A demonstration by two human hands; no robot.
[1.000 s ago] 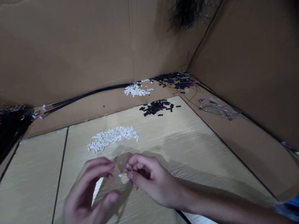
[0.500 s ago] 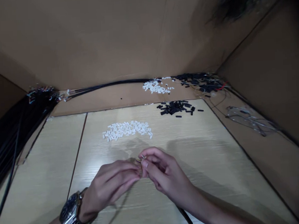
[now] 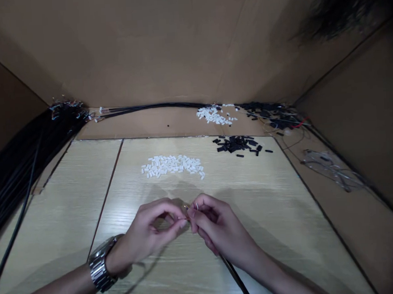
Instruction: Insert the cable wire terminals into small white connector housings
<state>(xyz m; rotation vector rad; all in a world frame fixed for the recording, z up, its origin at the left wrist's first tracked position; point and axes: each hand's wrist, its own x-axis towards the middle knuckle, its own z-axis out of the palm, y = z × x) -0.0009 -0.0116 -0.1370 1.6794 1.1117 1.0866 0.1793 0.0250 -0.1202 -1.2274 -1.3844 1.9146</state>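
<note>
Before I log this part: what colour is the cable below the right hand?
The cable looks black, seen best in the head view.

A: What lies to your right?
B: On your cardboard strip (image 3: 359,226), a clear, wiry item (image 3: 325,158), kind unclear. Farther back, a red strand (image 3: 300,124).
A: Above?
B: Upper right: dark bristly mass (image 3: 344,12), blurred. Facing you: cardboard wall (image 3: 165,47).

The left hand (image 3: 156,226), spread apart from the right hand (image 3: 219,229) a second ago and flattened half a second later, now arches into a thumb-and-forefinger pinch at fine wires (image 3: 187,207), well short of the surface's (image 3: 284,195) far edge. The swung view brings in a metal watch (image 3: 102,264) and more black cables (image 3: 7,179) along the left edge.
</note>
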